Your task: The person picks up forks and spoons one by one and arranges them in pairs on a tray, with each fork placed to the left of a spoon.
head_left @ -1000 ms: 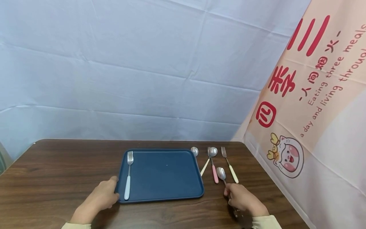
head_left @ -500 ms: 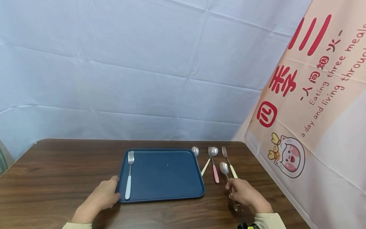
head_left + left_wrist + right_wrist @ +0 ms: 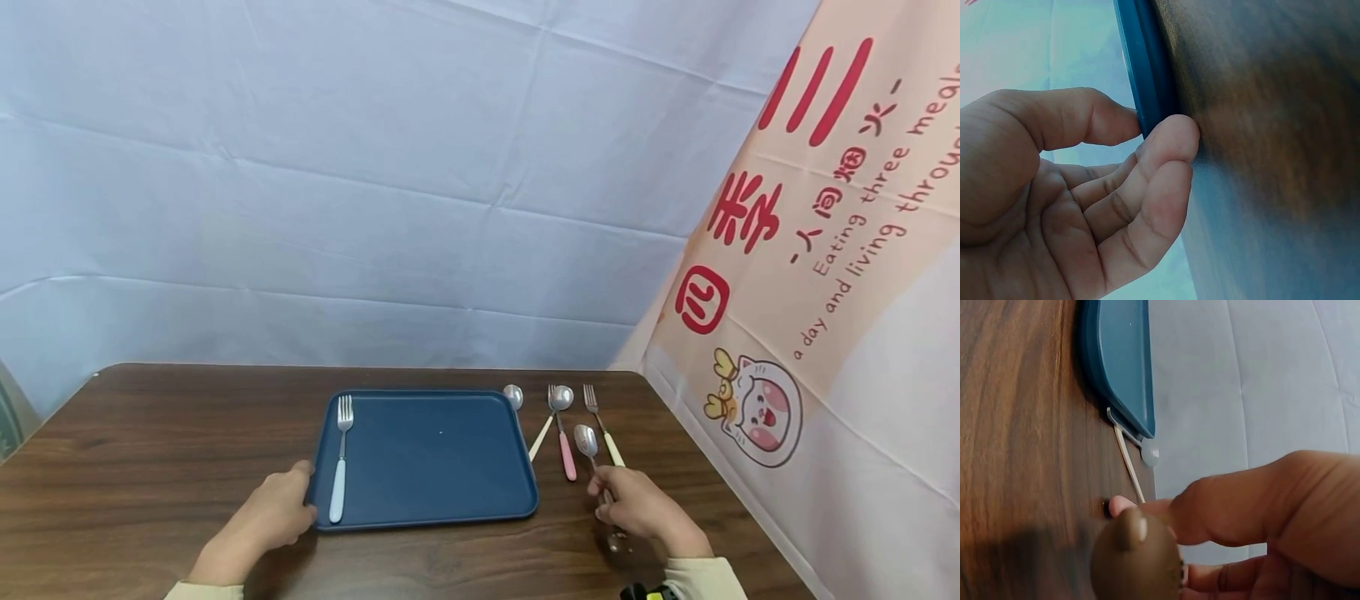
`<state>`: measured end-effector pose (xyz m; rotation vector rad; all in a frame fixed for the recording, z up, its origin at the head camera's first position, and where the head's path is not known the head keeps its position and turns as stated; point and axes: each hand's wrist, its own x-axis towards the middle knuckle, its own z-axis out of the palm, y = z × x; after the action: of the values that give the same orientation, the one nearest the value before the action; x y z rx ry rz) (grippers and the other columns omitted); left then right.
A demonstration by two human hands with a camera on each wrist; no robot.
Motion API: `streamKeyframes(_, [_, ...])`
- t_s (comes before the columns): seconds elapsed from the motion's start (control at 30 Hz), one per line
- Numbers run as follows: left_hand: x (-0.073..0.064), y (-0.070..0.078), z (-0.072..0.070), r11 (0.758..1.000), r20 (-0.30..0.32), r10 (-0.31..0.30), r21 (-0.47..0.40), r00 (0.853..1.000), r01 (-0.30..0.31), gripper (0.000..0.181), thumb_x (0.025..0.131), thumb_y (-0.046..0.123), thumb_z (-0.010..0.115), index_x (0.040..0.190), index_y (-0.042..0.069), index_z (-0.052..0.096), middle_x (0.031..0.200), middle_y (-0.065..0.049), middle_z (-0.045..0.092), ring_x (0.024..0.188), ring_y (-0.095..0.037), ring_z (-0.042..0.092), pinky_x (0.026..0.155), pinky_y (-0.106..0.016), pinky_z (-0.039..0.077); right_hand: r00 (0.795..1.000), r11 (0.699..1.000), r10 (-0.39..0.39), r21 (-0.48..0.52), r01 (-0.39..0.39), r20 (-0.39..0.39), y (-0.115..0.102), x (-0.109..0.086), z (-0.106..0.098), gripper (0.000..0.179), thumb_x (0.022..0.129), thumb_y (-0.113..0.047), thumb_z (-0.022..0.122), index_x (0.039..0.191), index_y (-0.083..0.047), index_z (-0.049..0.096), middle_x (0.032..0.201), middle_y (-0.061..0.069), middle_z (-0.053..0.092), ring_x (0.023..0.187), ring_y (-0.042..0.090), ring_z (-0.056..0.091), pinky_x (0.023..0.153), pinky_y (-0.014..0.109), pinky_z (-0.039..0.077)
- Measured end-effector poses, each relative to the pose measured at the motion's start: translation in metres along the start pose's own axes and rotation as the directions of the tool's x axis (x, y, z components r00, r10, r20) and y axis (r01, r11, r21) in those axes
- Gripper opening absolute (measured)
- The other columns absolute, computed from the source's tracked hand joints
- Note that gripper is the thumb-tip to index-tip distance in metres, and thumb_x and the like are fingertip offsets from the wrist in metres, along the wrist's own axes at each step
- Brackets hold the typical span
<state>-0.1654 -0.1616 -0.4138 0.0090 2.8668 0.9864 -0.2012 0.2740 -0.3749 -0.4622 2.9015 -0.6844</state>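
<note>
A dark blue tray (image 3: 427, 458) lies on the table in the head view, with a pale-blue-handled fork (image 3: 341, 458) on its left side. My left hand (image 3: 273, 508) pinches the tray's left edge; in the left wrist view the thumb (image 3: 1110, 122) is against the rim and the fingertips lie by its underside. My right hand (image 3: 641, 504) grips a metal spoon (image 3: 587, 440) right of the tray, its bowl pointing away from me. Part of the handle is hidden by the fingers. In the right wrist view a blurred brown rounded piece (image 3: 1135, 569) covers part of the right hand.
Right of the tray lie a pink-handled spoon (image 3: 566, 454), a cream-handled fork (image 3: 542, 435) crossing it, a yellow-handled fork (image 3: 613, 448) and another spoon (image 3: 513, 396) at the tray's edge. A pale cloth (image 3: 375, 208) hangs behind the brown table (image 3: 172, 433).
My right hand has shifted slightly away from me and to the right with the spoon, then settled. The left hand and tray have stayed in place.
</note>
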Motion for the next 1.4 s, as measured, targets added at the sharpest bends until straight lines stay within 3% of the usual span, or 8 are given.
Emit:
streamKeyframes(0.37, [0.001,-0.001,0.000,1.000,0.004,0.000,-0.005,1.000,0.000,0.055,0.080,-0.004,0.056,0.128,-0.020,0.034,0.088,-0.029,0.058,0.045,-0.016,0.054,0.044,-0.031,0.044,0.997,0.997,-0.075,0.033,0.075,-0.008,-0.012,0.012,0.012,0.021,0.065,0.004,0.063,0.084,-0.005,0.061,0.063,-0.004,0.048,0.061,0.014,0.046,0.059,0.030,0.039])
streamKeyframes(0.6, [0.001,-0.002,0.001,1.000,0.005,-0.006,0.002,1.000,0.006,0.055,0.080,-0.004,0.056,0.128,-0.020,0.034,0.086,-0.026,0.058,0.045,-0.016,0.053,0.044,-0.031,0.043,0.997,0.993,-0.069,0.094,0.067,0.023,-0.022,0.019,0.021,0.020,0.068,0.002,0.064,0.088,-0.004,0.062,0.062,-0.002,0.050,0.057,0.013,0.047,0.059,0.030,0.040])
streamKeyframes(1.07, [0.001,-0.001,0.001,1.000,0.006,-0.004,0.001,1.000,0.004,0.055,0.080,-0.004,0.056,0.128,-0.020,0.033,0.083,-0.024,0.058,0.044,-0.016,0.053,0.044,-0.031,0.043,0.981,0.979,-0.193,0.074,0.191,0.019,-0.040,0.041,0.035,0.017,0.072,0.001,0.062,0.089,-0.002,0.062,0.060,-0.003,0.048,0.049,0.008,0.043,0.049,0.027,0.038])
streamKeyframes(1.23, [0.002,-0.001,0.002,1.000,0.010,-0.008,0.005,1.000,0.008,0.055,0.080,-0.004,0.056,0.128,-0.020,0.033,0.088,-0.029,0.058,0.045,-0.016,0.053,0.044,-0.031,0.044,0.973,0.971,-0.229,0.082,0.226,0.025,-0.046,0.045,0.039,0.017,0.072,0.002,0.061,0.089,0.000,0.063,0.062,-0.003,0.050,0.050,0.006,0.045,0.051,0.026,0.040])
streamKeyframes(1.4, [0.003,-0.002,0.002,1.000,0.012,-0.009,0.009,1.000,0.009,0.055,0.081,-0.003,0.057,0.128,-0.020,0.033,0.084,-0.025,0.058,0.044,-0.016,0.053,0.044,-0.031,0.044,0.971,0.969,-0.237,0.075,0.236,0.004,-0.052,0.050,0.043,0.016,0.073,0.001,0.063,0.089,-0.002,0.063,0.063,-0.005,0.051,0.051,0.005,0.046,0.053,0.025,0.041])
